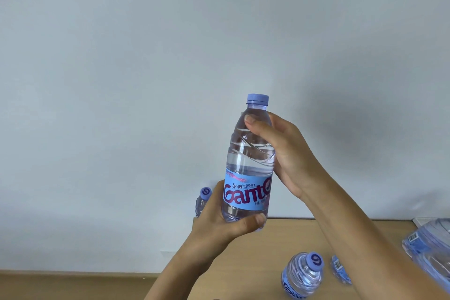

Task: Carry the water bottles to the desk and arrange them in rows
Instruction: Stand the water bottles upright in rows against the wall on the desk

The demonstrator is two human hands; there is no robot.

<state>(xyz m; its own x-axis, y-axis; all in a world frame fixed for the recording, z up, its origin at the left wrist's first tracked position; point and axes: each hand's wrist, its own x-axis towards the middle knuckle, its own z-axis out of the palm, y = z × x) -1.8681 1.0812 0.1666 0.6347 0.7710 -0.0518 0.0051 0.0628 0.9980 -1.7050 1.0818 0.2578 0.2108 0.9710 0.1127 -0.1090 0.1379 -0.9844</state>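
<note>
My left hand (220, 224) grips the base of the water bottle (250, 161) (upright, capped); my right hand (280, 151) clasps its shoulder, above the desk (255, 263). Another bottle (303, 275) stands below my right wrist.

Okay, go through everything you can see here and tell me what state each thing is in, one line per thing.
Held bottle: upright, capped, off the desk, gripped by both hands.
Left hand: curled round the bottle's base.
Right hand: curled round the bottle's upper part.
Front bottle: standing on the desk, capped.
Far bottle: capped, mostly hidden behind the left hand.
Bottles at right edge: cut off by the frame; pose unclear.
</note>
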